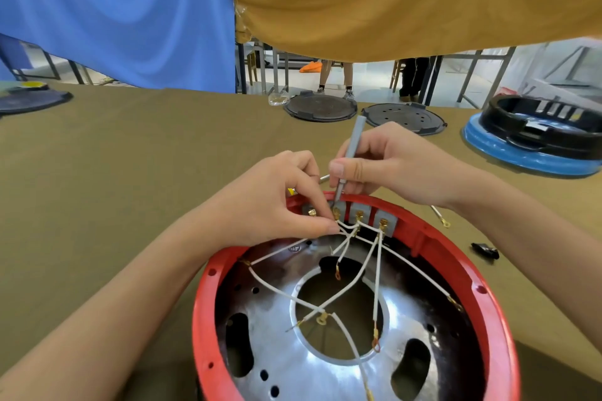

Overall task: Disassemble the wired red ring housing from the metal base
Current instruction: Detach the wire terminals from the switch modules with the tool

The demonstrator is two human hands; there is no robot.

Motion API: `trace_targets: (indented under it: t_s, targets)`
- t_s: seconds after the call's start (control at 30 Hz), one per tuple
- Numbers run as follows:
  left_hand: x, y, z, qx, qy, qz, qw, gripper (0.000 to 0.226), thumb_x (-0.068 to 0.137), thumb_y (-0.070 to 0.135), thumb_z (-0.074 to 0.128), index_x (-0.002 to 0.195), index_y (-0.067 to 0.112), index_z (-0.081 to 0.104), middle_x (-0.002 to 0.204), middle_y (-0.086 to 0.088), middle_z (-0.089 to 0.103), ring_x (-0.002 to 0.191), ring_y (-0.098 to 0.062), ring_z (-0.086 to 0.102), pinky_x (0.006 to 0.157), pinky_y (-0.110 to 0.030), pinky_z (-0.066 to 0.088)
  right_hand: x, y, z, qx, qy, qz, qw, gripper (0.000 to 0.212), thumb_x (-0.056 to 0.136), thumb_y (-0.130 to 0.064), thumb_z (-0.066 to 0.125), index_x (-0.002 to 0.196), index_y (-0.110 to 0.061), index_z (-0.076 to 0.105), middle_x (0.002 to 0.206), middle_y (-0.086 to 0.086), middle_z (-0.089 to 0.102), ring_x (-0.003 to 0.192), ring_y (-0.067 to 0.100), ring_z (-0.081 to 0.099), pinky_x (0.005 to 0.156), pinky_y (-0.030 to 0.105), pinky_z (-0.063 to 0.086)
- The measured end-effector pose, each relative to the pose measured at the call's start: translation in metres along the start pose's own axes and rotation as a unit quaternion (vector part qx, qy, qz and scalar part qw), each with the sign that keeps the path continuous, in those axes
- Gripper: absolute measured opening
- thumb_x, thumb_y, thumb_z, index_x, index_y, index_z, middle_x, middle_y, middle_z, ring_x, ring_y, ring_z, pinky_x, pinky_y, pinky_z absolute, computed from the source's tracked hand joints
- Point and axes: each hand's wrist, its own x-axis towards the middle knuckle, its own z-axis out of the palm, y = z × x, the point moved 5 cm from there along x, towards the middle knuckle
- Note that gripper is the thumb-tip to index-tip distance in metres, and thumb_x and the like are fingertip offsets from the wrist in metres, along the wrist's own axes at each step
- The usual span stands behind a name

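Cloth, olive-brown, covers the table (130,146), and near its front edge sits the red ring housing (488,299), the biggest thing in reach, with the metal base (280,355) nested inside it like a shallow dish. That dish holds a loose tangle of white wires (378,270) ending in brass ring lugs, several running up to a row of grey terminal blocks (384,221) on the far wall. The plastic ring looks stiff and light, best held by its thick rim; the wires seem thin and easily kinked, so I would not pull on them. The base looks like thin stamped metal with possibly sharp cut-outs.

Farther back lie two dark round lids (321,107) and a black part in a blue ring (521,156).

The right hand (391,166) is curled round a slim grey screwdriver (350,153), tip at the second terminal. The left hand (277,202) pinches a wire just below that same terminal.
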Motion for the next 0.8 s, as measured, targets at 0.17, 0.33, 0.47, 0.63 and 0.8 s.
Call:
trace_targets:
  t_s: [0.17,0.33,0.47,0.63,0.8]
  targets:
    - [0.000,-0.001,0.000,-0.006,-0.006,0.012,1.000,0.007,0.074,0.042,0.080,0.073,0.035,0.078,0.076,0.018,0.046,0.085,-0.009,0.048,0.075,-0.014,0.033,0.001,0.002,-0.002,0.001,-0.001,0.014,1.000,0.034,0.080,-0.043,0.064,0.088,-0.011,0.073,0.072,-0.001,0.071,0.065,0.007,0.067,0.064,0.018,0.056]
    - [0.001,-0.002,0.001,-0.014,-0.010,0.008,1.000,0.009,0.073,0.045,0.079,0.074,0.036,0.078,0.076,0.018,0.047,0.087,-0.011,0.049,0.079,-0.020,0.037,-0.001,-0.001,-0.001,-0.002,0.000,-0.010,1.000,0.021,0.082,-0.038,0.066,0.085,-0.018,0.072,0.071,-0.005,0.070,0.068,0.008,0.068,0.066,0.022,0.058]
    - [0.001,-0.002,0.001,-0.014,-0.010,0.010,1.000,0.011,0.073,0.047,0.078,0.074,0.036,0.078,0.076,0.016,0.048,0.088,-0.011,0.049,0.079,-0.020,0.038,0.001,0.001,0.000,0.014,0.000,0.002,1.000,0.024,0.080,-0.040,0.065,0.085,-0.018,0.073,0.075,0.003,0.072,0.067,0.008,0.067,0.065,0.019,0.057]
    - [0.001,-0.002,0.002,-0.019,-0.014,0.011,1.000,0.008,0.075,0.042,0.080,0.075,0.035,0.079,0.076,0.015,0.047,0.086,-0.011,0.048,0.078,-0.019,0.037,0.012,0.012,0.001,0.038,-0.039,0.082,0.995,0.034,0.081,-0.048,0.066,0.082,-0.015,0.074,0.068,-0.001,0.068,0.065,0.007,0.064,0.064,0.018,0.056]
    - [0.001,-0.001,0.002,-0.025,-0.021,0.024,0.999,0.005,0.076,0.039,0.081,0.076,0.035,0.079,0.075,0.015,0.045,0.085,-0.011,0.046,0.078,-0.015,0.035,0.019,0.019,0.005,0.078,-0.099,0.129,0.984,0.031,0.085,-0.044,0.067,0.083,-0.014,0.073,0.070,-0.003,0.066,0.066,0.008,0.060,0.063,0.018,0.052]
